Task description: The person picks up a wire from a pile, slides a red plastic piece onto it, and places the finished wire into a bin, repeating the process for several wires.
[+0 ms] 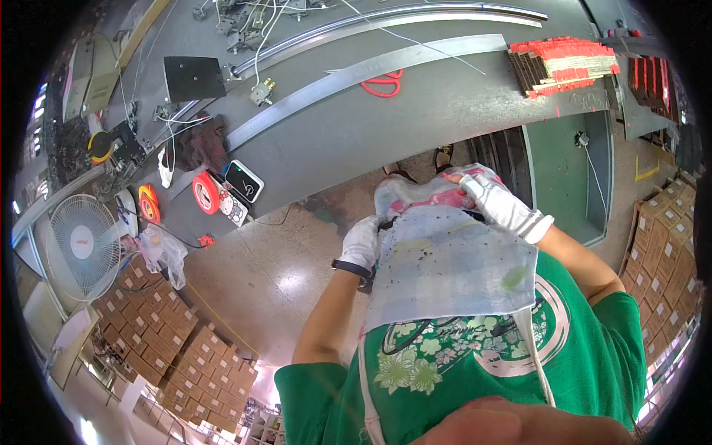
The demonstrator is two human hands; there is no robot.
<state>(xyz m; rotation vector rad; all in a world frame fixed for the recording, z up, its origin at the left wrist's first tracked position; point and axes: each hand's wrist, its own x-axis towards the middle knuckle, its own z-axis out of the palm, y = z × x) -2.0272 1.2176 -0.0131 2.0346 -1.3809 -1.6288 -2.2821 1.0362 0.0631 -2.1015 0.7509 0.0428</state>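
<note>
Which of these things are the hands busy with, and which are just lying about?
At the hands:
- apron
- left hand, at its left side
- right hand, at its right side

Lying about:
- metal strip
- red scissors
- red tape roll

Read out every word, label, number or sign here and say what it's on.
I won't copy any wording, but here's where it stands:
Shirt: dark script, partly covered by the apron.
Fan: red print on the hub, too small to read.
Boxes: white-labelled, any print too small to read.
Table: faint scrawl near the front edge, unclear.
</note>
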